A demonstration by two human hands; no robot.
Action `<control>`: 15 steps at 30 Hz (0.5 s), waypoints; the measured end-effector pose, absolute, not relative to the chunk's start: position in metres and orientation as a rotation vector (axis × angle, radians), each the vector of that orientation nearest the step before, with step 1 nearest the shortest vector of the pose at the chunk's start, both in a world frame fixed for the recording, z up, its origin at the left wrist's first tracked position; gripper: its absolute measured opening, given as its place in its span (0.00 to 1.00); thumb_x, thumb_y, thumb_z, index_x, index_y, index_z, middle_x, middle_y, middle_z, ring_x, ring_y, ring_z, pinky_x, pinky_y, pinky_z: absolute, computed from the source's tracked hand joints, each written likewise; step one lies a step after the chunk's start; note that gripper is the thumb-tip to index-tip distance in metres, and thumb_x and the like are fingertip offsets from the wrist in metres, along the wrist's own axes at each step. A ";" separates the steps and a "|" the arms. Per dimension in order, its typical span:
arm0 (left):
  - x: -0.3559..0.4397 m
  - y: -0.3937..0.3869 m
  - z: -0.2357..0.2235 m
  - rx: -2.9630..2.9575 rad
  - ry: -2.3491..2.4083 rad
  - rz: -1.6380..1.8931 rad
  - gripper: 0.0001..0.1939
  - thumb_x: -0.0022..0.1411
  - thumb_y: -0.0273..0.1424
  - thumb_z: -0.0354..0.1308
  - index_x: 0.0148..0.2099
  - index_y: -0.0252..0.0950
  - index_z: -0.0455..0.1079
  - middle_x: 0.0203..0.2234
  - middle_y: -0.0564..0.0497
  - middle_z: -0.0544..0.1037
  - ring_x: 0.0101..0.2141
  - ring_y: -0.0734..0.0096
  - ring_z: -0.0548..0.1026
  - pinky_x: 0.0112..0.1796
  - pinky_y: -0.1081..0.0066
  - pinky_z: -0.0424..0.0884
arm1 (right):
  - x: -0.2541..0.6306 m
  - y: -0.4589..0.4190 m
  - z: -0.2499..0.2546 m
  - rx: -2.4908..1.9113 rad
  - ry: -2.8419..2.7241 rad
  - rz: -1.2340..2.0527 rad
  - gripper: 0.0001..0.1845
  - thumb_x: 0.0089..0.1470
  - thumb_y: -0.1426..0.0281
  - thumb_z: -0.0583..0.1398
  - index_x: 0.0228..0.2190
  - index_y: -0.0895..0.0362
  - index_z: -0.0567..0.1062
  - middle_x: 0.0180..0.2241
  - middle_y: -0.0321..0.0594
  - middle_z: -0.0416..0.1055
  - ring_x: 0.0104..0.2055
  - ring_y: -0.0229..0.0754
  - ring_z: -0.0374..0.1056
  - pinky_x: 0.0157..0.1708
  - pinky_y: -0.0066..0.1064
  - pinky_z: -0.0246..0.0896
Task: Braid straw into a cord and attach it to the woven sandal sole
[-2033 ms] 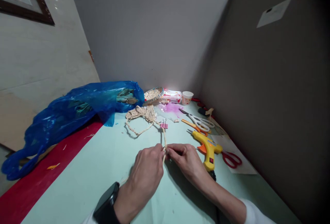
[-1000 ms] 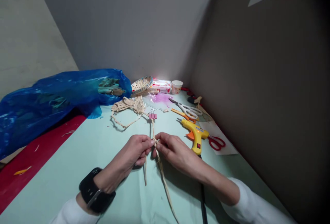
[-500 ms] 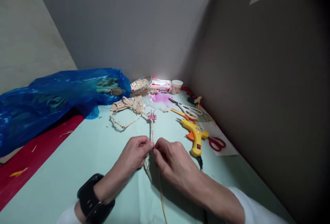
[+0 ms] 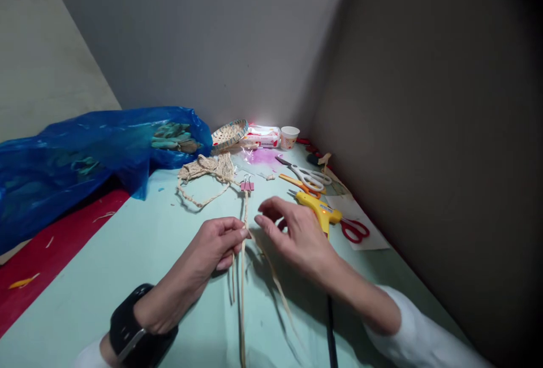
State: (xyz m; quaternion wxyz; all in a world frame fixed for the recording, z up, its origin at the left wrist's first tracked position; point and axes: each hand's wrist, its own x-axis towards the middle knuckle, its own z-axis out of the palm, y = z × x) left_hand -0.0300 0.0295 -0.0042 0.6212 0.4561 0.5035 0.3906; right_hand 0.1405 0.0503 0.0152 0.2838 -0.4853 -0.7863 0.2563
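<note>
A braided cord of pale plant fibre (image 4: pixel 246 208) runs down from a pink binder clip (image 4: pixel 246 186). My left hand (image 4: pixel 220 242) pinches the lower end of the braid between thumb and fingers. Below that pinch, loose strands (image 4: pixel 242 311) hang toward me, one of them slanting off to the right. My right hand (image 4: pixel 292 229) hovers just right of the braid, thumb and fingers apart, with nothing between them. Beyond the clip lies a bundle of finished braid (image 4: pixel 207 169), joined to the clipped piece.
Right of my hands lie a yellow glue gun (image 4: pixel 321 208), red-handled scissors (image 4: pixel 355 231), white-handled scissors (image 4: pixel 307 174) and an orange-handled cutter (image 4: pixel 299 184). A blue plastic bag (image 4: pixel 102 147) fills the left. A woven basket (image 4: pixel 229 134) and a paper cup (image 4: pixel 289 138) stand at the back.
My right hand has let go of the strands, opened and moved up and right, away from the braid. My left hand keeps its pinch. The strands below have spread apart.
</note>
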 end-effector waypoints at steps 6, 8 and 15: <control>-0.030 0.031 -0.001 1.300 1.305 0.773 0.09 0.59 0.35 0.54 0.30 0.34 0.67 0.17 0.59 0.62 0.18 0.79 0.55 0.20 0.76 0.48 | 0.141 0.068 -0.001 -0.923 -1.861 1.815 0.16 0.56 0.59 0.56 0.25 0.58 0.68 0.22 0.33 0.63 0.20 0.33 0.58 0.22 0.25 0.51; -0.030 0.031 0.000 1.445 1.377 0.773 0.10 0.58 0.34 0.54 0.28 0.35 0.67 0.17 0.59 0.62 0.19 0.77 0.57 0.22 0.75 0.51 | 0.141 0.067 -0.001 -0.953 -1.881 1.720 0.15 0.57 0.63 0.55 0.22 0.58 0.66 0.20 0.31 0.57 0.19 0.31 0.51 0.20 0.25 0.45; -0.023 0.023 0.009 2.066 1.701 0.614 0.12 0.62 0.31 0.48 0.26 0.39 0.60 0.19 0.55 0.66 0.23 0.69 0.64 0.27 0.69 0.53 | 0.138 0.061 -0.005 -1.098 -1.900 1.360 0.18 0.57 0.63 0.55 0.18 0.59 0.67 0.18 0.30 0.50 0.22 0.32 0.44 0.22 0.28 0.37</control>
